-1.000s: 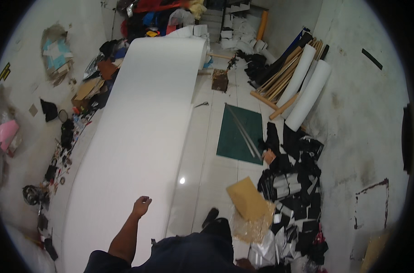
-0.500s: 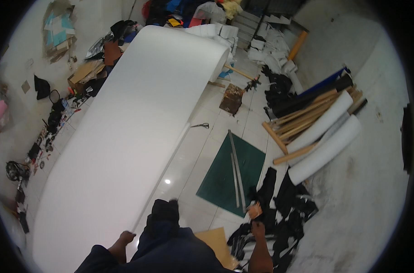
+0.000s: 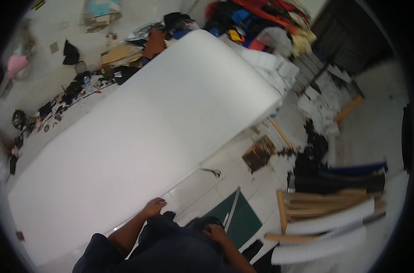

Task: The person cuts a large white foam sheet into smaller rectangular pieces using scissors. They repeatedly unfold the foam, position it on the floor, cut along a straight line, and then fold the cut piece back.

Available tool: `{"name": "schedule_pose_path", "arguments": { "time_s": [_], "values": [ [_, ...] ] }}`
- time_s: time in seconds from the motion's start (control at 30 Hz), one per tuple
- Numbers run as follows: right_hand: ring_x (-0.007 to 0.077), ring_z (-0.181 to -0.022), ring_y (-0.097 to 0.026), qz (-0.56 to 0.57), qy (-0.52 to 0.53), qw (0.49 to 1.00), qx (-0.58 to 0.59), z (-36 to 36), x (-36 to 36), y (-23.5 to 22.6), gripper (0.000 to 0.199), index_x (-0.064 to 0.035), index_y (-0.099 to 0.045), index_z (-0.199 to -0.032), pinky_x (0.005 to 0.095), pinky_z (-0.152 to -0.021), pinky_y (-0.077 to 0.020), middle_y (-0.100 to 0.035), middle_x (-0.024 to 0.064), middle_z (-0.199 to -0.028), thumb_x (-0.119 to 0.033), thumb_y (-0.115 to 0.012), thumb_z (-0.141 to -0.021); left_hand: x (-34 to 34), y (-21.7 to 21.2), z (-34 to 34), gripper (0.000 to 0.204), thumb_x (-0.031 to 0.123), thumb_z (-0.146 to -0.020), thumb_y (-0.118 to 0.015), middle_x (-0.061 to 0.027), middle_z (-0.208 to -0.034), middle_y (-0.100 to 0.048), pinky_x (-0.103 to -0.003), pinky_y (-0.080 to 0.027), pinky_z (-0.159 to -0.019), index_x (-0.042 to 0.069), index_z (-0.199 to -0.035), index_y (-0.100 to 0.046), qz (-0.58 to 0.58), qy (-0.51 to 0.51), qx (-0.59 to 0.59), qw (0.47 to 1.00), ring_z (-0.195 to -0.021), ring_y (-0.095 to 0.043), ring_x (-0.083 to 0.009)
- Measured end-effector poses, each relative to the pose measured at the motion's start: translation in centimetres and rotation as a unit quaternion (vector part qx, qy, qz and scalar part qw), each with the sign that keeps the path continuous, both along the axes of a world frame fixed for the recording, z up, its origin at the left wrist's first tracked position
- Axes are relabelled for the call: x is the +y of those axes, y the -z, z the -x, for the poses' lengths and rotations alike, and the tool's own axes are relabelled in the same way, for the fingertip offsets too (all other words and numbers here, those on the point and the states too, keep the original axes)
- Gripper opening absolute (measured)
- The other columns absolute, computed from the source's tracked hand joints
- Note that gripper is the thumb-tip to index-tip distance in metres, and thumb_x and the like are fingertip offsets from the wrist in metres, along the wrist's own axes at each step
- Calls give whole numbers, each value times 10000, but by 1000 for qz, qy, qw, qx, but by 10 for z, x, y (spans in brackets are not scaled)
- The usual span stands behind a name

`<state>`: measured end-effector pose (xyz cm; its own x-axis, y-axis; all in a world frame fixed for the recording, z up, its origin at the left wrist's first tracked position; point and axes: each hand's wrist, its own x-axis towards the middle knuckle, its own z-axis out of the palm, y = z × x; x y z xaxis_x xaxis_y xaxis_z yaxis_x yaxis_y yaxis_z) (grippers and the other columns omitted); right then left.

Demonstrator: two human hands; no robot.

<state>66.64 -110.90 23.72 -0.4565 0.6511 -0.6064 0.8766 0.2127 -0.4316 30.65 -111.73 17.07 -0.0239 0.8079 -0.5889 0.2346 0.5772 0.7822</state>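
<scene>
A long white foam sheet stretches from the near left to the far centre, its far end curving over. My left hand is at the sheet's near right edge, fingers loosely apart, with nothing visible in it. In front of my dark clothing is my right hand, its fingers curled in. Anything inside them is too blurred to make out. Just beyond my right hand, a green cutting mat carries a metal ruler. Dark-handled scissors lie on the floor beside the sheet's edge.
A worn brown block sits on the tiles right of the sheet. Cardboard tubes and white rolls are stacked at right. Coloured fabric is heaped at the back; small clutter lines the left wall.
The view has turned and shifted, so the sheet now runs more to the right. My left hand has moved forward along its edge. My right hand has come in from the right toward my body.
</scene>
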Motion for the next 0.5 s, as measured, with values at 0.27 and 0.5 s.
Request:
{"name": "schedule_pose_path", "arguments": {
  "time_s": [0.27,0.5],
  "values": [
    [333,-1026,-595,25,-285,958,30,-46,249,-1,346,-78,-627,-1112,427,-887,-466,-637,163,-1072,-334,-562,-889,91,2,-149,455,425,-865,-565,-166,-1097,-645,-460,-472,-902,112,-1189,-625,35,220,213,951,-1039,-607,-328],
    [414,-813,-635,288,-504,814,-31,-69,373,-12,295,-34,-530,-1048,500,-726,-499,-637,225,-847,-302,-461,-945,111,-45,-265,404,290,-885,-506,-199,-1165,-611,-452,-423,-983,56,-1202,-597,222,124,1,967,-1117,-566,-345]
  ]
}}
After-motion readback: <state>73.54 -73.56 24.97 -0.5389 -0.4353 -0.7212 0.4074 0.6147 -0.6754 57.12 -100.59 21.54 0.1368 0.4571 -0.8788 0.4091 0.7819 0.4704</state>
